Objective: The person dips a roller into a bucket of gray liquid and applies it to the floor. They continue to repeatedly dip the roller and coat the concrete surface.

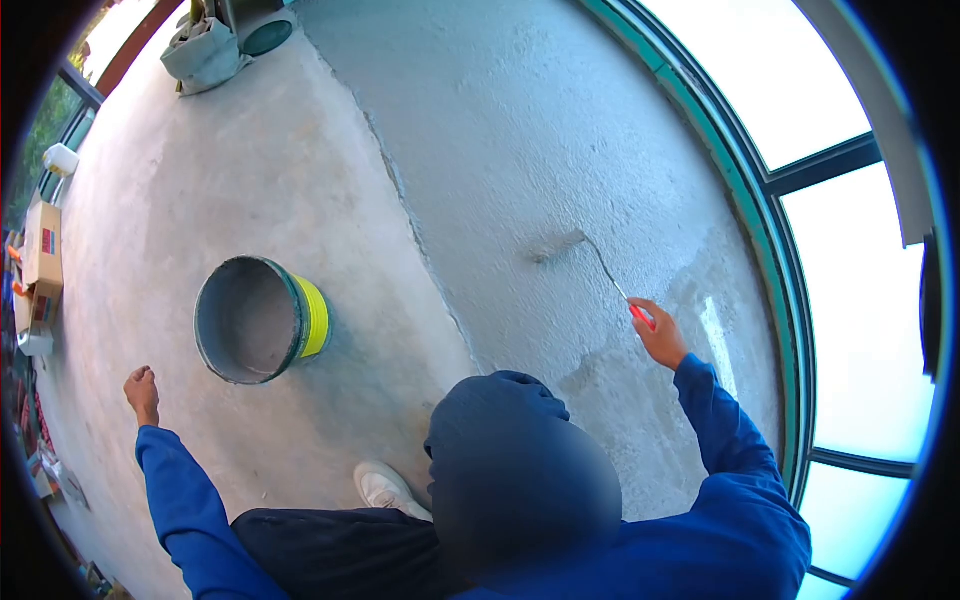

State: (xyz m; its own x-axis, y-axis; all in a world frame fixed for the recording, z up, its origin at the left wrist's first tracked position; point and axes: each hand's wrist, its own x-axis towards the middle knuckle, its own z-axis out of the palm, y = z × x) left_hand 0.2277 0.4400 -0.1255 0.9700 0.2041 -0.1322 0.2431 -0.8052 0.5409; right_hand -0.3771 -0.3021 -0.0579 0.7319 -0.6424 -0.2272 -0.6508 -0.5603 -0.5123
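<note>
My right hand point(662, 334) is closed around the red handle of a paint roller point(560, 246). The roller's bent metal rod runs up and left to its grey-coated sleeve, which rests on the wet grey coating point(480, 150) on the floor. Out to the left, my left hand point(143, 394) is held with its fingers curled in, and nothing shows in them. Between my hands, nearer the left one, stands a bucket point(316, 318) with a yellow-green side and a dark rim. Grey material coats its inside. Neither hand touches the bucket.
A ragged edge divides the coating from paler bare floor point(280, 170). A green-framed window wall point(765, 230) borders the right. A grey bag-like container point(203, 58) stands at the top left beside a dark round lid point(267, 38). Cardboard boxes point(43, 245) line the left. My shoe point(386, 488) is below.
</note>
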